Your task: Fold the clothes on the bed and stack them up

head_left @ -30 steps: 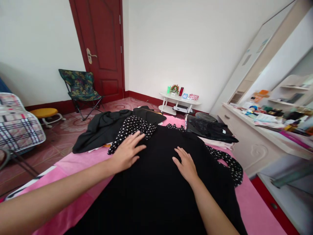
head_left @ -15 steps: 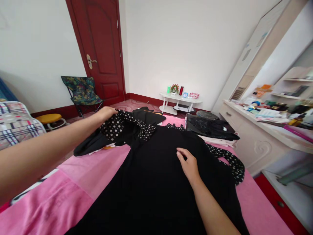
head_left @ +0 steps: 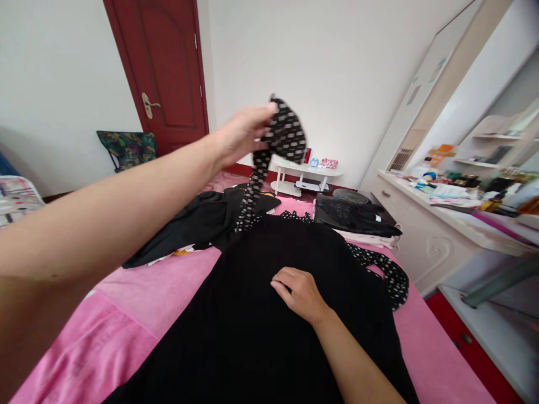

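A black dress (head_left: 252,325) with white-dotted sleeves lies spread over the pink bed cover (head_left: 126,331). My left hand (head_left: 246,129) is raised above its far left side, closed on a dotted sleeve (head_left: 288,134). That sleeve hangs from my fingers down to the dress's shoulder and is blurred by motion. Loosely curved, my right hand (head_left: 301,294) rests on the middle of the dress with thumb and fingers a little apart. The other dotted sleeve (head_left: 396,280) lies out to the right on the bed.
Dark clothes (head_left: 189,227) lie at the far left of the bed, and a pile of folded clothes (head_left: 353,219) at the far right. A cluttered dresser (head_left: 421,247) stands along the right side. Beyond the bed are a small white table (head_left: 286,186) and a folding chair (head_left: 130,148).
My left hand has lifted the dotted sleeve up and to the right, off the dark clothes. My right hand has slid left and slightly nearer on the dress.
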A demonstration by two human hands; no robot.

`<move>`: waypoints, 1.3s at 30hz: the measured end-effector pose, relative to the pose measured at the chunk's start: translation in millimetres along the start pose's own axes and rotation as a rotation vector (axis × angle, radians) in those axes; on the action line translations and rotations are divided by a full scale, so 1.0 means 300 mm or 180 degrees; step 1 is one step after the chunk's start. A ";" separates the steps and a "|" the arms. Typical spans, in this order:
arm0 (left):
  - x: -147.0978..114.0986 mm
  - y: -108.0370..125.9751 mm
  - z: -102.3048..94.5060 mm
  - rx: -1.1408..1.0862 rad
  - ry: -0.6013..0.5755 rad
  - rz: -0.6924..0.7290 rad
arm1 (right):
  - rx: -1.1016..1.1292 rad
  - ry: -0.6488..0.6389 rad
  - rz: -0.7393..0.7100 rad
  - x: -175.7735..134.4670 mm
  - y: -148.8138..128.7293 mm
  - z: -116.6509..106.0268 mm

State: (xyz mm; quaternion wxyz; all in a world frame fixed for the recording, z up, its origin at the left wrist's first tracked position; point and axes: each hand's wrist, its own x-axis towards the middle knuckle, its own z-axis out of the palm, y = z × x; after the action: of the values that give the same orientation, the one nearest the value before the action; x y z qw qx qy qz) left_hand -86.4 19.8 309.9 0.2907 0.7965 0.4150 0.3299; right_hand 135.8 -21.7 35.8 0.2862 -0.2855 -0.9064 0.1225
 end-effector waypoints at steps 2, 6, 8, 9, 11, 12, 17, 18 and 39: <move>-0.036 0.014 0.111 -0.0374 0.0102 0.0630 | -0.0049 -0.0162 -0.0136 0.006 -0.029 0.007; -0.235 -0.126 0.304 0.0365 -0.0377 0.0195 | -0.0014 -0.0157 -0.0041 0.003 -0.030 0.023; -0.383 -0.250 0.360 0.1151 -0.0398 -0.0208 | 0.0063 -0.0034 0.0144 0.000 -0.017 0.036; -0.462 -0.310 0.376 0.1458 -0.0333 -0.0539 | 0.0109 0.0078 0.0278 0.001 -0.010 0.043; -0.614 -0.409 0.389 0.1777 -0.0464 -0.1250 | 0.0200 0.0428 0.0624 0.009 0.006 0.057; -0.682 -0.443 0.388 0.1884 -0.0516 -0.1531 | 0.0245 0.0629 0.0810 0.018 0.016 0.063; -0.910 -0.485 0.358 0.1714 -0.0522 -0.2328 | 0.1003 0.1003 0.1983 0.109 0.087 0.074; -0.935 -0.481 0.355 0.1513 -0.0604 -0.2370 | 0.1231 0.0951 0.2272 0.130 0.105 0.074; -0.696 -0.041 0.477 0.0561 -0.1155 -0.1107 | 0.0352 0.1465 0.2726 0.346 0.287 -0.257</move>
State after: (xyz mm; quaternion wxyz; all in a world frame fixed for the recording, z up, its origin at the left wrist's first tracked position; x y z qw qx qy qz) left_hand -73.8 -179.3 153.7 0.3422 0.7816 0.5138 0.0893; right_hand 149.9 113.2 111.3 0.4178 -0.6368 -0.6128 0.2109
